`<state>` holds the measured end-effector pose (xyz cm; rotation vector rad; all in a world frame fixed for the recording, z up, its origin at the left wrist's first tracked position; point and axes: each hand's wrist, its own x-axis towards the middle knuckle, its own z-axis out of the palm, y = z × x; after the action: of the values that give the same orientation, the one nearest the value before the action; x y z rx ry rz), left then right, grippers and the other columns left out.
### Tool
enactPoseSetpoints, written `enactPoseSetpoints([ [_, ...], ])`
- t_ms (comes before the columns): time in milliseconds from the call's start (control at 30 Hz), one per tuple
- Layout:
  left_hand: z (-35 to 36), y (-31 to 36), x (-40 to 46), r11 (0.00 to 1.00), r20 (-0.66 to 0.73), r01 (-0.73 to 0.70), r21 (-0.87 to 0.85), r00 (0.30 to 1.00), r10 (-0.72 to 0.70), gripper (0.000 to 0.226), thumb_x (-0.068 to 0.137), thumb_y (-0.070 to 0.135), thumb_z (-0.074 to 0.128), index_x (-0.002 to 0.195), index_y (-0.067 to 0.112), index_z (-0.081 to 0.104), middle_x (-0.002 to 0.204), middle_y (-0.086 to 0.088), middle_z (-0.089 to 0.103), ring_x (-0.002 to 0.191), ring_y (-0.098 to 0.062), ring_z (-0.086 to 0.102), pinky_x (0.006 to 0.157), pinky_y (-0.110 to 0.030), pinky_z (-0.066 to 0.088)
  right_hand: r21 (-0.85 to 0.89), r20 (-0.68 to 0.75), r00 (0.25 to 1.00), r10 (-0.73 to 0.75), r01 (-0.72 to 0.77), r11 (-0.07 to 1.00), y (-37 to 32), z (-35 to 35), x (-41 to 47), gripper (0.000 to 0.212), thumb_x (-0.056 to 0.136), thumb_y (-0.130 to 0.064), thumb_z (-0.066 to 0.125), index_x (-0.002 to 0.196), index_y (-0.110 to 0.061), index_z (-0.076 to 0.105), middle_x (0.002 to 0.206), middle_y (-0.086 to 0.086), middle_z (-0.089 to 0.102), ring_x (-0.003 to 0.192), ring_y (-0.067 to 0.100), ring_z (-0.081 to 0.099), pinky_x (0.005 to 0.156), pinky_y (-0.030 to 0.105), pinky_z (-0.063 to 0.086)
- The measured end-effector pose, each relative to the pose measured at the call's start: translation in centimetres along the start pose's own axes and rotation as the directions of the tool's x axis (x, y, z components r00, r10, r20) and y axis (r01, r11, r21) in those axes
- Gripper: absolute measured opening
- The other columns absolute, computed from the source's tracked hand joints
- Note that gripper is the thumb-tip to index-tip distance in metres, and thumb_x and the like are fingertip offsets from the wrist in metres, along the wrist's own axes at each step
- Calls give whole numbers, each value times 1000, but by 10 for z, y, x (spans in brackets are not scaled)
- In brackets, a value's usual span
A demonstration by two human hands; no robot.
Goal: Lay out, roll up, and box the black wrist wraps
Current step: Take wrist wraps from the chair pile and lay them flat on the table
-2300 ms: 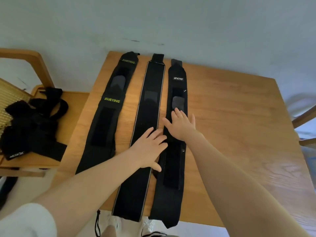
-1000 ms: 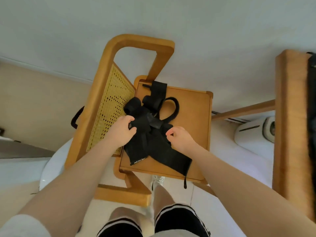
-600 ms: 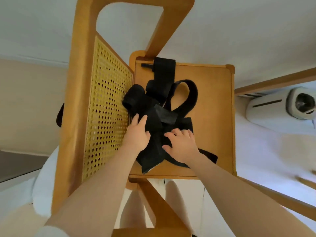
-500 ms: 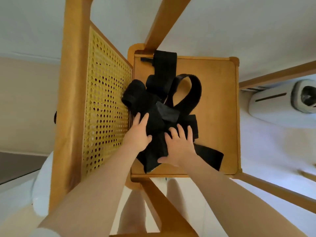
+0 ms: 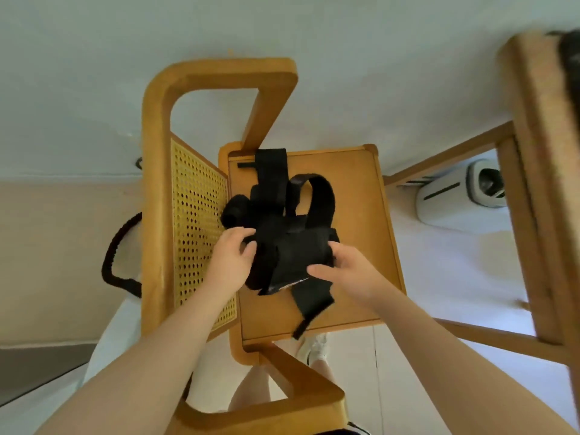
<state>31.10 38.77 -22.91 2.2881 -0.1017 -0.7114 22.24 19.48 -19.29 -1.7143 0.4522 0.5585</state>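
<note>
A tangled heap of black wrist wraps (image 5: 288, 233) lies on the wooden seat of a chair (image 5: 354, 196). My left hand (image 5: 230, 259) grips the heap's left side, fingers curled into the fabric. My right hand (image 5: 348, 271) holds the right side of the bundle, thumb along its lower edge. One wrap tail (image 5: 310, 304) hangs down toward the seat's front edge. A looped strap (image 5: 323, 196) arches up behind the bundle. No box is in view.
The chair has a cane-weave back panel (image 5: 197, 221) on the left and curved wooden arms (image 5: 219, 76). The wooden table's edge (image 5: 543, 152) runs down the right side. A white appliance (image 5: 458, 191) sits on the floor under the table. A black cord (image 5: 116, 262) hangs behind the chair.
I turned from the three wraps laid out on the table to the chair. Both hands went from lying flat on the heap to gripping it, and the bundle has bunched up between them.
</note>
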Motion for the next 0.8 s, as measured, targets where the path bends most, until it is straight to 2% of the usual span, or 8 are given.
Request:
enactPoseSetpoints([
  [67,-16,30,-19,987,20,-87,-133,996,90,28,102,31,35,116,31,59,138,3,45,130,-12,38,109,-27,26,40,-27,999,-26,27,999,-23,-12,-17,24,92,-20,60,116,-23,62,111,-8,68,106,8,62,96,32,49],
  [133,-25,57,-41,967,168,-68,-244,979,112,33,102,39,27,118,32,55,129,11,49,124,-5,41,104,-23,27,50,-106,993,-44,49,998,-43,-17,-29,21,93,-22,58,114,-24,61,109,-6,69,103,10,64,95,35,50],
  [233,-30,81,-56,955,298,-59,-290,943,149,26,96,39,46,115,28,59,118,13,61,111,0,55,96,-25,42,142,-246,969,-17,53,988,-64,-22,-36,17,94,-30,56,110,-25,61,105,-3,70,100,14,65,92,37,52],
  [367,-38,107,-54,953,237,-110,-283,955,181,10,90,26,62,100,28,60,99,9,68,93,-5,64,81,-25,55,348,-316,946,66,51,936,-82,-30,-42,16,93,-28,57,106,-23,63,100,0,72,93,17,69,84,33,56],
  [500,-56,131,-53,975,56,-196,-100,978,203,14,86,30,66,95,23,58,88,11,60,84,-3,57,76,-22,49,434,-403,910,99,95,896,-94,-36,-53,22,93,-23,58,114,-16,62,102,3,72,94,20,69,86,37,56],
  [600,-74,150,-56,980,95,-165,-108,980,175,16,90,31,61,103,21,59,96,8,61,90,-8,56,74,-21,47,425,-491,866,93,145,894,-102,-43,-64,12,94,-18,58,102,-14,65,99,5,71,95,23,67,83,36,56],
  [700,-98,167,-60,923,199,-67,-378,968,152,18,95,33,52,98,20,63,97,3,67,97,-13,61,81,-25,50,423,-595,798,91,215,880,-107,-57,-76,14,92,-9,58,100,-19,63,103,5,66,98,22,63,74,28,54],
  [800,-116,176,-64,911,287,-93,-403,932,222,20,96,36,50,98,21,63,97,-2,68,101,-19,62,98,-42,48,141,-696,718,3,133,981,-102,-64,-84,18,93,-9,56,98,-26,60,111,1,61,103,24,58,83,37,54],
])
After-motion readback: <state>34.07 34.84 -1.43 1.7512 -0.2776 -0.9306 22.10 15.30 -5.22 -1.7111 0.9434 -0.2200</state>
